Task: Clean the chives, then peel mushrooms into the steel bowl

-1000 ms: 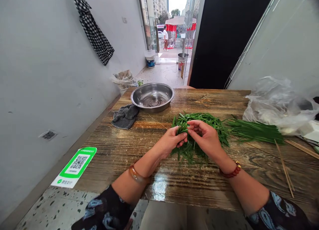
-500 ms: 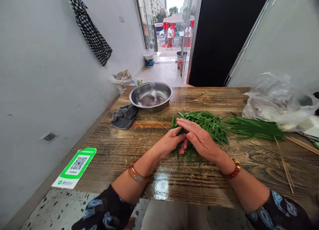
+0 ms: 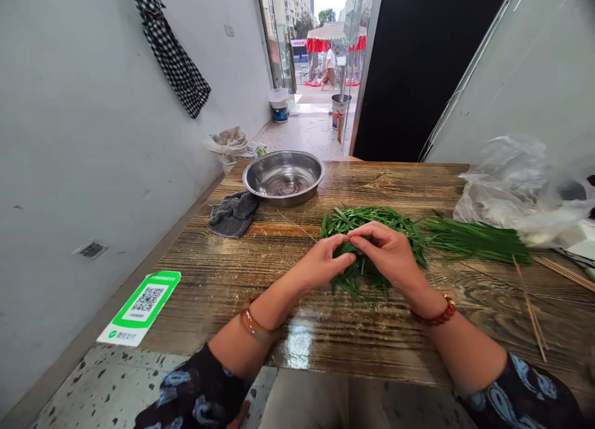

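Observation:
A loose pile of green garlic chives (image 3: pixel 390 221) lies on the wooden table in front of me. My left hand (image 3: pixel 325 260) is curled over its near side, with green leaves between thumb and fingers. Just to the right, my right hand (image 3: pixel 390 252) has its thumb and forefinger pinched together, the tips meeting the left fingertips. Whatever is in that pinch is too small or too hidden to make out. Shorter green pieces hang or lie below the two hands.
A steel basin (image 3: pixel 283 180) stands toward the far left, touching a grey cloth (image 3: pixel 232 214). Straight chives (image 3: pixel 478 238) lie at right near clear plastic bags (image 3: pixel 515 181) and thin sticks (image 3: pixel 530 311). A QR-code card (image 3: pixel 142 308) sits at the left edge.
My right hand has gone from flat, stretched fingers to a pinch against the left fingertips. The left thumb has moved away from its fingers. The basin and chive pile stay put.

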A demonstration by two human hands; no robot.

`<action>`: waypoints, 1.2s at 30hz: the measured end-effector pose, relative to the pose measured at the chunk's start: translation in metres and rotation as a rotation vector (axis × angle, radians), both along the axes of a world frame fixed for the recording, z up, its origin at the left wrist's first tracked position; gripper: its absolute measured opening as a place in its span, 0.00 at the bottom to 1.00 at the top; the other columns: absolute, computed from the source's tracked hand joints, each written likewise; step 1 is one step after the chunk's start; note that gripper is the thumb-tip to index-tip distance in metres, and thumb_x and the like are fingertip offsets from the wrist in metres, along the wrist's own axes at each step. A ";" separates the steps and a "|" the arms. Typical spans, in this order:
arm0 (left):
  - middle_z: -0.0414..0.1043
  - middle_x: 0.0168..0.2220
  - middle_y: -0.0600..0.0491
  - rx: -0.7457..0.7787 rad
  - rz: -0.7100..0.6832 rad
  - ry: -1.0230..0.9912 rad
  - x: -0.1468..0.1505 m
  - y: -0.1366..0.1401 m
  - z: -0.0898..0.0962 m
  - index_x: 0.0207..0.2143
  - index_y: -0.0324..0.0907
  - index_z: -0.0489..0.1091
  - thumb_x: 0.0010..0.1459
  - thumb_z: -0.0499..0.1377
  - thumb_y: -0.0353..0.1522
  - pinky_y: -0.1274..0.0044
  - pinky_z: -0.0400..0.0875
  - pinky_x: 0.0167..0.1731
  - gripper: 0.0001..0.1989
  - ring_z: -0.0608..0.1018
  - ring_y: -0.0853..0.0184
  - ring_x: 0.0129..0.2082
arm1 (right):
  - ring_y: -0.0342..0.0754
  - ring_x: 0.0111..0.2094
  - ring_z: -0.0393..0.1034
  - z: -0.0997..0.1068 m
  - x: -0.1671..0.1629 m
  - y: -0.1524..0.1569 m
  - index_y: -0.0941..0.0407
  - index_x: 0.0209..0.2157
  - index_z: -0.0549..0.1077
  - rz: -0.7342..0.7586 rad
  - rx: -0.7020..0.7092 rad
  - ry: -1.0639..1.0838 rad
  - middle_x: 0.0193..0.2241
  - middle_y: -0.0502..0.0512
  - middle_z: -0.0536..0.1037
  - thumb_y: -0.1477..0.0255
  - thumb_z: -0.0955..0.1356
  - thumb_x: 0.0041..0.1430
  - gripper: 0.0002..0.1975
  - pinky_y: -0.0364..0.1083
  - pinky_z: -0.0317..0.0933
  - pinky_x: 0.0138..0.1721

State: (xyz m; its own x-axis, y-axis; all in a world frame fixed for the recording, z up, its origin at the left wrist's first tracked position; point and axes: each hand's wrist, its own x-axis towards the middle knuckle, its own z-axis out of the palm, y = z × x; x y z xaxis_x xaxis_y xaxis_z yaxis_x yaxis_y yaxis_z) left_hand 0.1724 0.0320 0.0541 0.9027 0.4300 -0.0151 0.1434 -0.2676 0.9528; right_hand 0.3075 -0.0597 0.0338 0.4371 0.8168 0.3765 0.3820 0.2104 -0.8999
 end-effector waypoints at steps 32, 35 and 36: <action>0.56 0.19 0.62 -0.347 0.323 -0.245 -0.003 0.022 0.000 0.30 0.41 0.63 0.59 0.56 0.41 0.85 0.55 0.17 0.12 0.59 0.78 0.16 | 0.48 0.37 0.66 0.005 0.021 -0.006 0.55 0.30 0.76 0.200 -0.139 -0.720 0.34 0.55 0.75 0.73 0.67 0.59 0.06 0.49 0.58 0.42; 0.66 0.25 0.56 -0.292 0.389 -0.281 -0.001 0.025 -0.003 0.27 0.39 0.65 0.57 0.57 0.38 0.83 0.65 0.26 0.12 0.69 0.75 0.24 | 0.48 0.37 0.67 0.001 0.027 -0.003 0.55 0.30 0.76 0.054 -0.070 -0.405 0.33 0.54 0.75 0.71 0.68 0.58 0.05 0.48 0.59 0.41; 0.66 0.25 0.56 -0.304 0.401 -0.285 -0.001 0.025 -0.003 0.27 0.39 0.65 0.56 0.58 0.38 0.83 0.65 0.26 0.12 0.69 0.75 0.24 | 0.47 0.35 0.67 0.000 0.027 -0.002 0.55 0.30 0.75 0.020 -0.071 -0.298 0.32 0.53 0.75 0.70 0.68 0.57 0.05 0.47 0.60 0.39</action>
State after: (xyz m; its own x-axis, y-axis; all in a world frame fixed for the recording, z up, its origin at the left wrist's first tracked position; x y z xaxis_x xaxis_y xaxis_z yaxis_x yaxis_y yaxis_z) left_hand 0.1717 0.0570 0.0506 0.6566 0.7537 0.0285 -0.0966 0.0465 0.9942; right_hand 0.3348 -0.0616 0.0335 0.2997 0.8531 0.4271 0.6276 0.1609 -0.7618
